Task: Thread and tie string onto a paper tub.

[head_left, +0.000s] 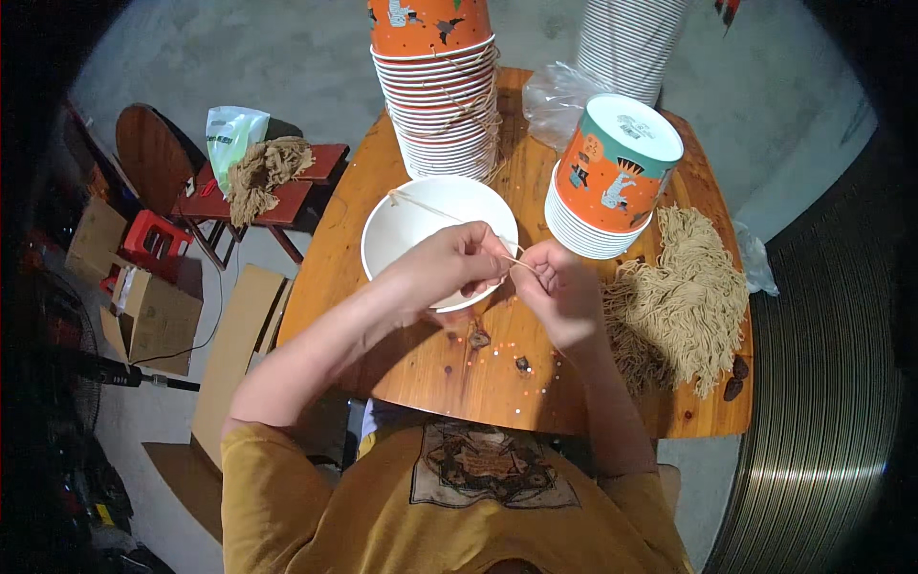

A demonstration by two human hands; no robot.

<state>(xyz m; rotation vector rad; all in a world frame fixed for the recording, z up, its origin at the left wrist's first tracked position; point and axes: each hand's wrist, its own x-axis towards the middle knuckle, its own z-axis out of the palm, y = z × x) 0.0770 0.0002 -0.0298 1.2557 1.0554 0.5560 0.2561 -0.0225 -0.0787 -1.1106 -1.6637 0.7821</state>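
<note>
A white paper bucket [387,239] lies on the wooden table with its open mouth facing me. From a spot on its far left wall, a thin tan string [430,209] runs to my hands. Fingertips of my left hand [459,260] pinch this string over the bucket's near right rim. Just to the right, my right hand [555,287] is closed with its thumb against the fingers, also gripping string. The fingertips of both hands nearly meet, and a short length of string shows between them. Exactly how the strands cross there is too small to tell.
Behind the bucket rises a tall stack of orange-printed buckets [440,105]. A shorter upside-down stack [612,182] stands to the right, near a heap of tan strings [688,297]. Small beads dot the near wooden tabletop [421,368]. Left of the table is a red bench [249,201].
</note>
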